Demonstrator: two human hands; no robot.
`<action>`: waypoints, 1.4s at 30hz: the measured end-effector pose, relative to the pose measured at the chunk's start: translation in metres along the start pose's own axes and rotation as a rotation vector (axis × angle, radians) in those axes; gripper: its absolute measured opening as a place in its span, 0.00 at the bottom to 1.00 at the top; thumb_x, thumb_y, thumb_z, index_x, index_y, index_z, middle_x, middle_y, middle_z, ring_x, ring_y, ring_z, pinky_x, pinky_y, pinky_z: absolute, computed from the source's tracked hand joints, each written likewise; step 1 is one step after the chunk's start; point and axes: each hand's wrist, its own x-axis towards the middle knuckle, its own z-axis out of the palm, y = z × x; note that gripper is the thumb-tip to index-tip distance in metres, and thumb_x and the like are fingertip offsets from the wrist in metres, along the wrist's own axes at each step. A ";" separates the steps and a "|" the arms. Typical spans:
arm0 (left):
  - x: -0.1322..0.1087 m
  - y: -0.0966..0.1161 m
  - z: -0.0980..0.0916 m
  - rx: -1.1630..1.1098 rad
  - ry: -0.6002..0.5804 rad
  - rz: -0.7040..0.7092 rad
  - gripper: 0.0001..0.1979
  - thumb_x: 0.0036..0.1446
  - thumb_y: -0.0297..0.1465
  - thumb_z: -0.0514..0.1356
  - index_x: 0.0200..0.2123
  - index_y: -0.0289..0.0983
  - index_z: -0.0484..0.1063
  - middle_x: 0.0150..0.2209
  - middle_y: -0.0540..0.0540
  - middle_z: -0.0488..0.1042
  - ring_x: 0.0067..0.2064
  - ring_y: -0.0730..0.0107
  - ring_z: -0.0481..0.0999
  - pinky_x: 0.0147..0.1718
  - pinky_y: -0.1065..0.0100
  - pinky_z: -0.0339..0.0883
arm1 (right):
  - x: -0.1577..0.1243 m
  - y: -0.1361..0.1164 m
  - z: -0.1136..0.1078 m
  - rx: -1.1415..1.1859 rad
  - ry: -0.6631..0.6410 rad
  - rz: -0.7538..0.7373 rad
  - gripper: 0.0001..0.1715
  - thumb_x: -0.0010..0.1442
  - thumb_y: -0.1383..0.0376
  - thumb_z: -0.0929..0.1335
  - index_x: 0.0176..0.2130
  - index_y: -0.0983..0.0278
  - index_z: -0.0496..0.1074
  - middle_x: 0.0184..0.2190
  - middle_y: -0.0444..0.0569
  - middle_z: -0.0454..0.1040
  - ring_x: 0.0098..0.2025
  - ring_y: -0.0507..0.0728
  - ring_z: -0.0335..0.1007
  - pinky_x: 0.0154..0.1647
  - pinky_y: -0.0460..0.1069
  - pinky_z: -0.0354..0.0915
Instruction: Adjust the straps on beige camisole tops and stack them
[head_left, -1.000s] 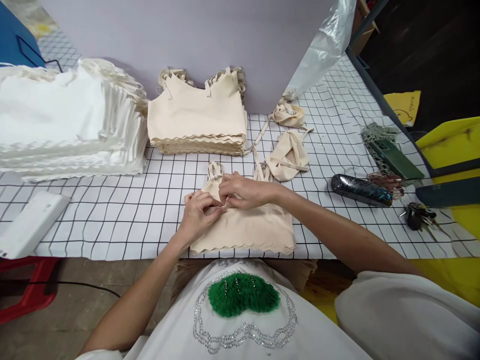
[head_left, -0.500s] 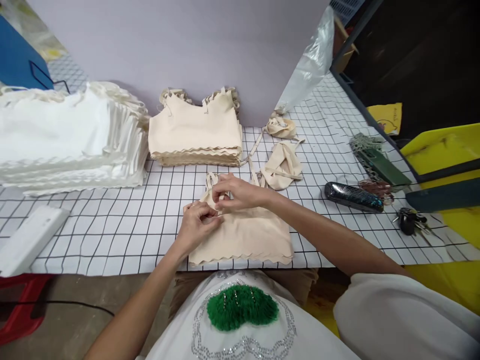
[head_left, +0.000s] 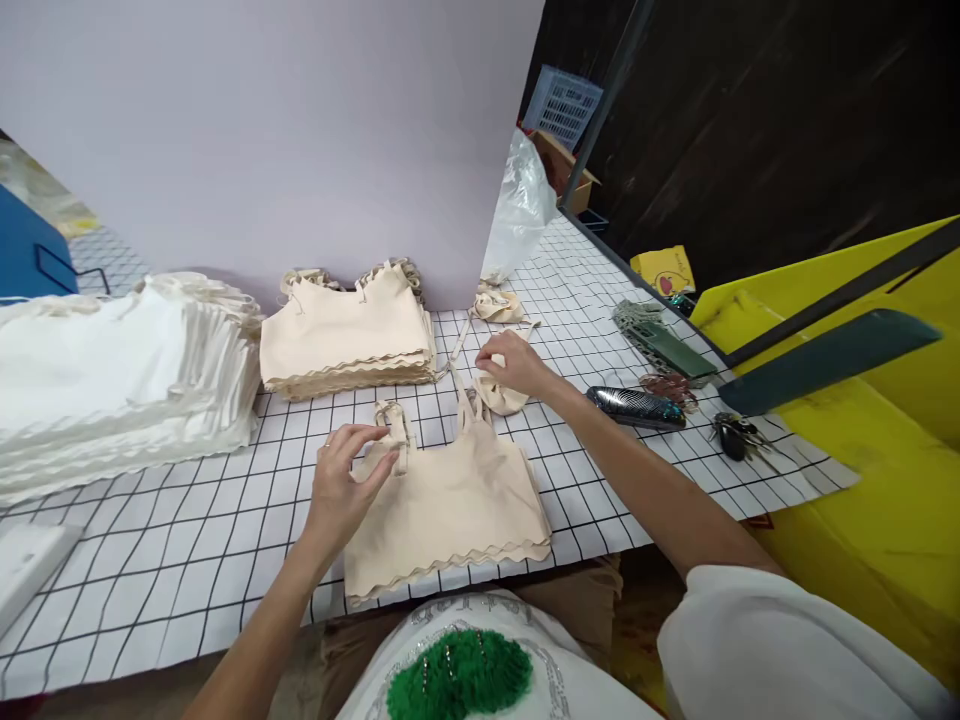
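A beige scallop-edged top [head_left: 450, 505] lies flat at the near edge of the gridded table [head_left: 187, 520]. My left hand [head_left: 345, 485] rests on its left shoulder, fingers curled and pinching the fabric by the left strap. My right hand [head_left: 514, 365] has reached to the back right and is closed on a small beige pad [head_left: 502, 398] lying just beyond the top's right strap. A second beige pad [head_left: 499, 305] lies further back near the wall.
A stack of beige tops [head_left: 345, 335] stands behind, and a larger white stack [head_left: 112, 370] at the left. To the right lie a dark patterned case [head_left: 634, 407], a green phone [head_left: 667, 345], keys [head_left: 739, 435], and a clear plastic bag [head_left: 521, 205]. Yellow bins [head_left: 862, 420] border the right.
My right hand left the top's neckline and reached back right to the small beige pad. My left hand stayed on the top's left shoulder. The camera turned right.
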 end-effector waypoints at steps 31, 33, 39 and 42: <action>0.107 0.030 0.066 -0.587 -0.600 -0.234 0.31 0.58 0.57 0.58 0.34 0.32 0.80 0.28 0.42 0.78 0.34 0.63 0.77 0.43 0.60 0.70 | -0.043 -0.036 0.028 0.363 0.281 -0.313 0.10 0.59 0.74 0.67 0.33 0.61 0.75 0.31 0.47 0.78 0.41 0.59 0.67 0.48 0.56 0.64; 0.102 0.030 0.065 -0.725 -0.702 -0.348 0.29 0.56 0.56 0.61 0.33 0.32 0.80 0.27 0.42 0.78 0.32 0.65 0.76 0.40 0.63 0.70 | -0.047 -0.037 0.029 0.442 0.326 -0.311 0.10 0.59 0.74 0.67 0.33 0.60 0.75 0.31 0.47 0.78 0.41 0.59 0.67 0.47 0.56 0.66; 0.078 0.032 0.059 -0.864 -0.752 -0.544 0.23 0.47 0.48 0.73 0.35 0.34 0.82 0.26 0.47 0.75 0.29 0.73 0.71 0.31 0.70 0.67 | -0.057 -0.039 0.029 0.587 0.323 -0.182 0.06 0.60 0.69 0.69 0.34 0.61 0.77 0.34 0.49 0.78 0.43 0.58 0.71 0.48 0.56 0.69; 0.062 0.030 0.050 -0.833 -0.662 -0.624 0.21 0.46 0.45 0.74 0.35 0.33 0.82 0.25 0.48 0.73 0.28 0.75 0.70 0.32 0.70 0.68 | -0.061 -0.034 0.029 0.611 0.325 -0.132 0.04 0.60 0.67 0.69 0.35 0.61 0.76 0.35 0.49 0.78 0.42 0.57 0.73 0.49 0.55 0.69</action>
